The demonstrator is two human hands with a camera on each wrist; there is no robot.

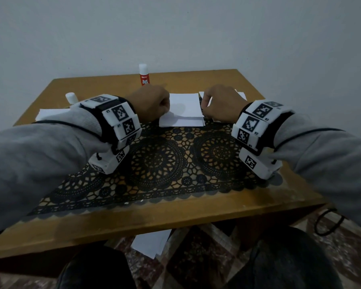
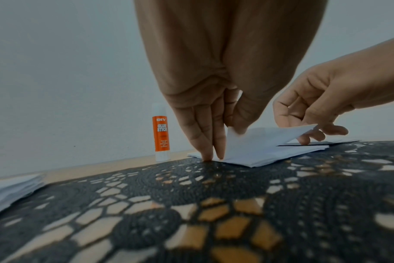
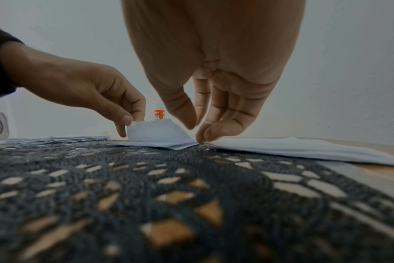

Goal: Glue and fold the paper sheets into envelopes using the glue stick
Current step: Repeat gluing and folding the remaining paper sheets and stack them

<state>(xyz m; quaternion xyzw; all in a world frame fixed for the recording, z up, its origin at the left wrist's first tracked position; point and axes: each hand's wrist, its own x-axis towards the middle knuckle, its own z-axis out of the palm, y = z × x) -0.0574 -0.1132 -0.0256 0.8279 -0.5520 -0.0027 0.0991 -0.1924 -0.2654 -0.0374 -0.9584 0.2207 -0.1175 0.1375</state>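
A white paper sheet (image 1: 183,109) lies on the far part of a black lace mat (image 1: 171,163), partly folded with a flap raised off it (image 2: 259,142). My left hand (image 1: 162,108) is at its left edge. Two fingertips (image 2: 207,156) press the sheet down while the thumb holds the flap's left corner. My right hand (image 1: 206,109) is at the right edge and pinches the flap's right corner (image 2: 313,127) between thumb and fingers. In the right wrist view the flap (image 3: 155,133) stands between both hands. An orange-and-white glue stick (image 1: 143,77) stands upright behind the sheet, untouched.
A stack of white sheets (image 1: 50,113) lies at the left, with a white-capped stick (image 1: 71,98) behind it. More sheets (image 1: 240,94) lie at the right, beyond my right hand. The wooden table (image 1: 175,209) backs onto a wall. Some paper (image 1: 152,243) lies on the floor beneath.
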